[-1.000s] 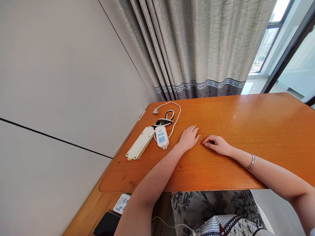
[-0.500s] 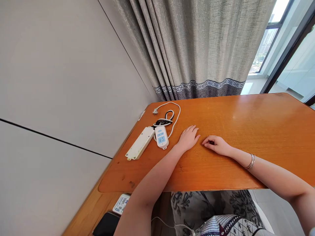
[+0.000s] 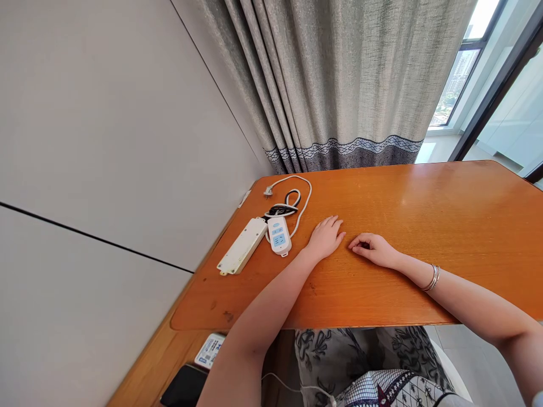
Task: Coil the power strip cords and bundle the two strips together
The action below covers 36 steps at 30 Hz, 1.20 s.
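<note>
My left hand (image 3: pixel 325 237) lies flat, palm down, on the orange-brown wooden table (image 3: pixel 445 226), fingers stretched out and holding nothing. To its right, my right hand (image 3: pixel 374 249) rests on its side on the tabletop with fingers curled and the thumb near them; no object shows inside. A small gap separates the two hands. Left of my left hand sits a white power strip with blue socket panels (image 3: pixel 279 237). Touching it is a longer off-white power strip (image 3: pixel 243 247), its sockets out of sight. Their bundled black and white cords (image 3: pixel 282 211) lie behind, and a white plug (image 3: pixel 268 192) is near the far left corner.
A grey wall (image 3: pixel 106 141) runs along the table's left side. The grey curtain (image 3: pixel 352 85) hangs behind the far edge. Below the near left edge are a black flat object (image 3: pixel 184 385) and a white labelled box (image 3: pixel 208 350). A white cable (image 3: pixel 292 389) crosses near my lap.
</note>
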Tool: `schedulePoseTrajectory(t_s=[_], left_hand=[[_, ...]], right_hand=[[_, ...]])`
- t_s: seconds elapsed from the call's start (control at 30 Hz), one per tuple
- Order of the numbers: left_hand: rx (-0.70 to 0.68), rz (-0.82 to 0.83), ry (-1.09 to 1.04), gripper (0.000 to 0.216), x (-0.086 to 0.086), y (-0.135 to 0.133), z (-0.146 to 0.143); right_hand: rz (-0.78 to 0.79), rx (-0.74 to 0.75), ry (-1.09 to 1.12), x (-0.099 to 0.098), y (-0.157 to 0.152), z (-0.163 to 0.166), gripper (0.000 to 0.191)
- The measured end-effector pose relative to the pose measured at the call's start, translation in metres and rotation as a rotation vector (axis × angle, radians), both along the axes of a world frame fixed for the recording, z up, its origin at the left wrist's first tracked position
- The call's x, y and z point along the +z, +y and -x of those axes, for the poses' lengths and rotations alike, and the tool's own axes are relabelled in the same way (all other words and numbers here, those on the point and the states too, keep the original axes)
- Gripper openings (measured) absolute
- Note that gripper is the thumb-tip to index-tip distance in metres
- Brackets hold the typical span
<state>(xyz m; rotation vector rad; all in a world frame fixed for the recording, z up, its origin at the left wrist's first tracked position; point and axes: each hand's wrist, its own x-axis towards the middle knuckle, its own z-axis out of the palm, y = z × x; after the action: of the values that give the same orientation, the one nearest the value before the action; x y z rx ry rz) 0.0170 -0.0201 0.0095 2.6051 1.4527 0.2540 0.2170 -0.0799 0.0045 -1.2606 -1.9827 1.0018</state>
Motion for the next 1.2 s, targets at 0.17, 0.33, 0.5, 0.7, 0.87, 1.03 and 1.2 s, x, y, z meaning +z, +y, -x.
schedulePoseTrajectory(t_s=[0.17, 0.33, 0.5, 0.7, 0.87, 1.03, 1.2], left_hand=[[0.007, 0.010, -0.003, 0.047, 0.001, -0.001, 0.000], [0.015, 0.031, 0.012, 0.049, 0.005, -0.002, -0.001], [0.010, 0.029, 0.020, 0.049, 0.004, -0.002, -0.001], [-0.005, 0.006, -0.010, 0.047, 0.002, 0.001, 0.002], [-0.012, -0.009, -0.020, 0.047, 0.000, 0.001, 0.003], [-0.046, 0.018, -0.020, 0.046, 0.003, 0.009, 0.010], [0.114, -0.139, -0.143, 0.040, 0.030, 0.035, 0.040]], right_hand=[[0.001, -0.003, -0.007, 0.000, 0.000, 0.000, 0.018], [0.005, -0.004, -0.008, -0.001, 0.000, 0.000, 0.019], [0.006, -0.002, -0.016, 0.000, 0.000, 0.000, 0.019], [0.009, 0.002, -0.006, 0.000, 0.001, 0.000, 0.019], [-0.005, 0.007, -0.005, -0.001, 0.001, 0.000, 0.018], [-0.016, 0.017, -0.013, -0.001, 0.001, 0.000, 0.017], [-0.010, 0.012, -0.021, 0.001, 0.001, 0.000, 0.016]])
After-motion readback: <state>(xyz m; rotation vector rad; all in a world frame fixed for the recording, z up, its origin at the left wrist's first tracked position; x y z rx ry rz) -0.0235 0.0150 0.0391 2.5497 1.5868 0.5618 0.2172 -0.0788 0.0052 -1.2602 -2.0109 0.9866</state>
